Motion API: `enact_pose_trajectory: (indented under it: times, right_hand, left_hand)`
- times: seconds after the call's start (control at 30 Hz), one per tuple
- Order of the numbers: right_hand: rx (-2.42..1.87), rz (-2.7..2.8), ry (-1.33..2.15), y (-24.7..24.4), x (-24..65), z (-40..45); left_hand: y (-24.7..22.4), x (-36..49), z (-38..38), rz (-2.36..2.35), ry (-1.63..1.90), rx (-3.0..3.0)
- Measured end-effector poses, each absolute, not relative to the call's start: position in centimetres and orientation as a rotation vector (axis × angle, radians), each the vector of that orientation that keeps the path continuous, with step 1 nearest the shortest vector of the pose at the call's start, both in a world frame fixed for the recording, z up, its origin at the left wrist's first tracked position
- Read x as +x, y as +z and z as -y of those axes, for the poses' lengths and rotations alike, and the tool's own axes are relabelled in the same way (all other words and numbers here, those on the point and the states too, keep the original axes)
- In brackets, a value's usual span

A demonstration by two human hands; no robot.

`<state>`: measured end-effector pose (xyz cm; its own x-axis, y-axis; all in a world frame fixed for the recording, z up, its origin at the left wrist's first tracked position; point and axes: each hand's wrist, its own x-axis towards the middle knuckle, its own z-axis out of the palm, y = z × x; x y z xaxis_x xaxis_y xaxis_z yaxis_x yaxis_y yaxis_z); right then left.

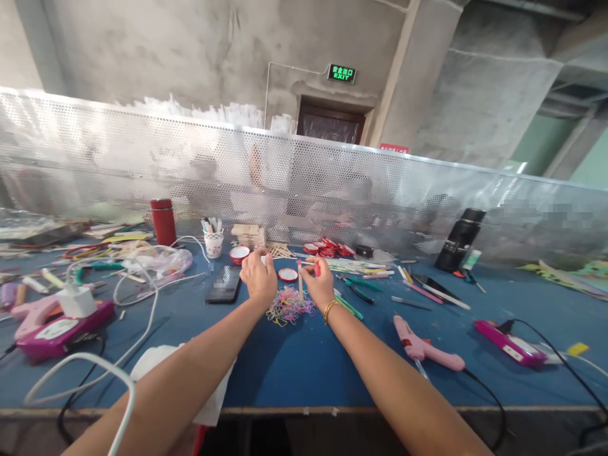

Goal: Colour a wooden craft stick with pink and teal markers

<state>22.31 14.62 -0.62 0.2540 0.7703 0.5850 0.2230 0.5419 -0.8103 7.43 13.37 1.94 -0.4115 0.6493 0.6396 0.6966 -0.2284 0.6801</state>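
Your right hand (319, 277) held a stick (300, 285) at the band pile (286, 308), a slip risking snags; left hand's (259, 278) grip couldn't be told.

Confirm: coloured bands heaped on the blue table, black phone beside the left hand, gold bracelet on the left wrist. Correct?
Wrong wrist: the head view shows the gold bracelet on the wrist of the right hand. The rest stands: coloured bands heaped on the blue table, black phone beside the left hand.
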Motion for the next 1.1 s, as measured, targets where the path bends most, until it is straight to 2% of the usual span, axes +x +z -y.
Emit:
enact_pose_trajectory:
  times: [0.3,0.5,0.73,0.9,1.1]
  right_hand:
    - [-0.95,1.28,0.483,-0.5,22.5,-14.9]
    - [-0.98,1.254,0.475,-0.7,22.4,-15.1]
    - [-0.911,1.177,0.608,-0.6,22.3,-15.0]
    - [-0.827,1.076,0.818,-0.4,21.8,-14.8]
    - [-0.788,1.045,0.934,-0.3,21.6,-14.5]
  left_hand:
    - [3.1,10.5,-13.1,1.695,-1.592,-2.106]
    - [0.9,9.7,-13.9,1.98,-1.714,-2.254]
    - [0.8,10.4,-13.9,2.213,-2.053,-2.517]
    - [1.1,11.3,-12.3,2.116,-2.041,-2.845]
    - [1.8,11.2,-11.8,2.11,-2.218,-2.953]
